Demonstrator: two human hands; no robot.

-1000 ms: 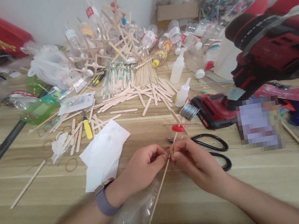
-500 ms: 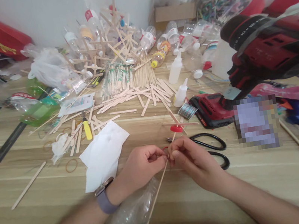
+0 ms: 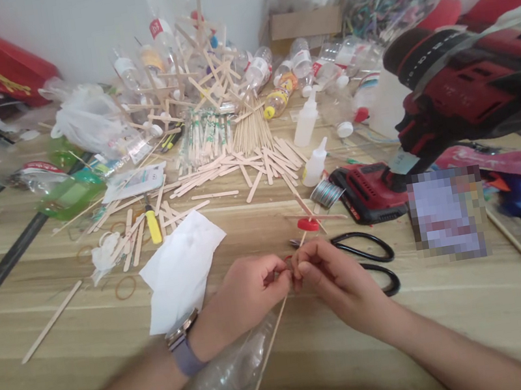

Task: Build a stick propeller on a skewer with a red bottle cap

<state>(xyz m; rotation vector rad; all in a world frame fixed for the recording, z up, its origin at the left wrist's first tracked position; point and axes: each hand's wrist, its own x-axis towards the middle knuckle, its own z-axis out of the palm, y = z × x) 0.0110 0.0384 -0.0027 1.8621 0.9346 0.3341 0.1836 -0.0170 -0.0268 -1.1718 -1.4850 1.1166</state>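
A thin wooden stick (image 3: pixel 267 360) runs from the bottom edge up between my hands. At its far end are a red bottle cap (image 3: pixel 307 224) and crossed flat craft sticks (image 3: pixel 329 216). My left hand (image 3: pixel 254 289), with a watch on the wrist, is closed in a pinch at the stick. Beside it, fingertips nearly touching, my right hand (image 3: pixel 337 280) pinches the stick just below the cap. A small red bit shows between the hands, too small to name. Black-handled scissors (image 3: pixel 389 248) lie by my right hand, partly covered by it.
White paper (image 3: pixel 180 267) lies left of my hands, and a clear plastic bag (image 3: pixel 212 387) below my left forearm. Craft sticks (image 3: pixel 208 175), skewers (image 3: pixel 250 127) and bottles fill the back. A red drill (image 3: pixel 470 82) stands at right, near a glue gun (image 3: pixel 520 193).
My fingers have shifted slightly around the stick, the left hand a little lower. The stick, cap and crossed craft sticks stay in nearly the same place.
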